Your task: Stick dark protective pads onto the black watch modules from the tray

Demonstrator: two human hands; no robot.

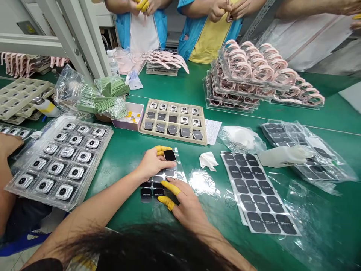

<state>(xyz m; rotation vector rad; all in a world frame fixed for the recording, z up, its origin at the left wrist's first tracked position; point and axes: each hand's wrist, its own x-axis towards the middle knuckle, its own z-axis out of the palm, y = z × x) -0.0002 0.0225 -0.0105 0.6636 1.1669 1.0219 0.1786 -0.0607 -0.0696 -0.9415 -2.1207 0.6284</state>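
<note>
My left hand (152, 164), with yellow finger cots, is closed around a smartwatch body (169, 155), its dark screen facing up. Beneath both hands lies a clear sheet of black square stickers (146, 193) with pale lettering, partly hidden by my fingers. My right hand (187, 203) rests at the lower part of this sheet, thumb and forefinger in yellow cots and spread apart, with nothing visible between them. Just beyond, a beige tray (205, 130) holds several watch bodies, some back side up and some covered with dark lettered squares.
A clear tray of watch bodies (84, 188) stands at left. To the right are a larger sticker sheet (261, 188), a white bottle (284, 156) and crumpled tissue (208, 161). Pink straps in stacked trays (239, 81) rise behind. Co-workers stand across the green table.
</note>
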